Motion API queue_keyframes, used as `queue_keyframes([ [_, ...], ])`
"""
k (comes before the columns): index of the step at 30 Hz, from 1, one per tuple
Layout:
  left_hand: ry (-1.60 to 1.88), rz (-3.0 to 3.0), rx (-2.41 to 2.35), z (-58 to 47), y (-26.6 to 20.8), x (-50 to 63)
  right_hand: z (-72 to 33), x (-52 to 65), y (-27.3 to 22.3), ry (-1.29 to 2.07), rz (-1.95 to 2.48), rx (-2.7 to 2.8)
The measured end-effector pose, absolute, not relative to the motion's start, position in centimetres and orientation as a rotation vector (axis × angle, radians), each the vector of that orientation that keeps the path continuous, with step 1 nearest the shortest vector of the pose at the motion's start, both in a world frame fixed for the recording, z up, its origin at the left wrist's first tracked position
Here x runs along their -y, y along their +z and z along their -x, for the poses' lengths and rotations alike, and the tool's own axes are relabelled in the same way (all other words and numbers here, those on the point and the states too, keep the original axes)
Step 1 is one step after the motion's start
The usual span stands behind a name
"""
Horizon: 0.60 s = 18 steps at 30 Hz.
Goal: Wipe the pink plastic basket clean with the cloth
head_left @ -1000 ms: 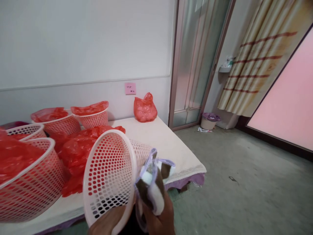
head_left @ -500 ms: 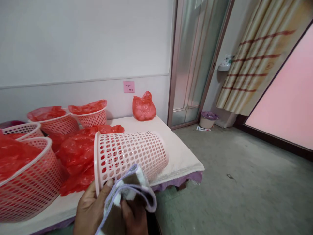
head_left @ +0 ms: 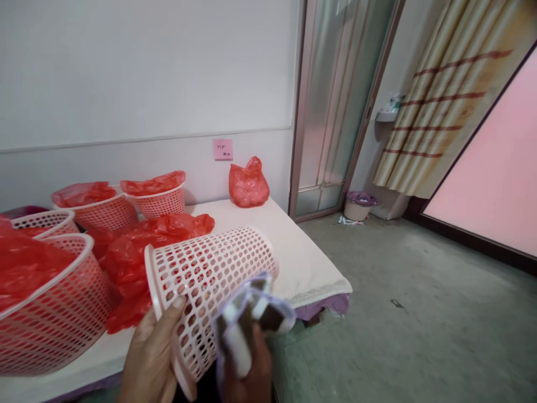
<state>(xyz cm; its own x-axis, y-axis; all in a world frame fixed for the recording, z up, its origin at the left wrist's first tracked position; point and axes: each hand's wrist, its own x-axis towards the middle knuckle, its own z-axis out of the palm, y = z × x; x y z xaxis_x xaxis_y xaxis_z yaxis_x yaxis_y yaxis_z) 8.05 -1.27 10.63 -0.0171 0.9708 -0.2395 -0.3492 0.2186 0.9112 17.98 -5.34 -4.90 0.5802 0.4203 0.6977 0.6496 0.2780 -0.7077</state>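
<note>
A person's left hand (head_left: 149, 358) grips the rim of a pale pink perforated plastic basket (head_left: 210, 280), thumb hooked over the edge, holding it on its side above the near edge of a low cream-covered bed (head_left: 293, 263). The right hand (head_left: 247, 375) is closed around a crumpled brown-and-white cloth with lilac trim (head_left: 247, 319), pressing it against the basket's lower wall. The cloth is motion-blurred, so the exact spot of contact is unclear. The basket lies between the two hands, its open mouth toward the left hand. On the bed behind it sit loose red plastic bags (head_left: 138, 252), more pink baskets lined with red bags (head_left: 50, 302), and a knotted red bag (head_left: 248, 184) against the white wall (head_left: 146, 84).
</note>
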Motion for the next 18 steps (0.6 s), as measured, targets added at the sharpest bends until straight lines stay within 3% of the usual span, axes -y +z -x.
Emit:
queue_keyframes([
  [4,1.207,-0.754,-1.081,-9.4,11.6,0.8,-14.1,5.7,-4.6,-0.198,1.204,1.228],
  [10,1.114,-0.781,-1.021,-10.1,11.2,0.2,-12.7,6.4,-4.7,-0.335,1.463,1.012],
  [14,1.055,-0.879,-0.947,-10.8,10.2,0.7,-13.8,6.3,-4.3,-0.389,1.365,1.032],
  [18,0.927,-1.128,-0.848,-10.2,7.7,1.2,-16.9,6.7,-1.5,-0.095,1.294,1.003],
])
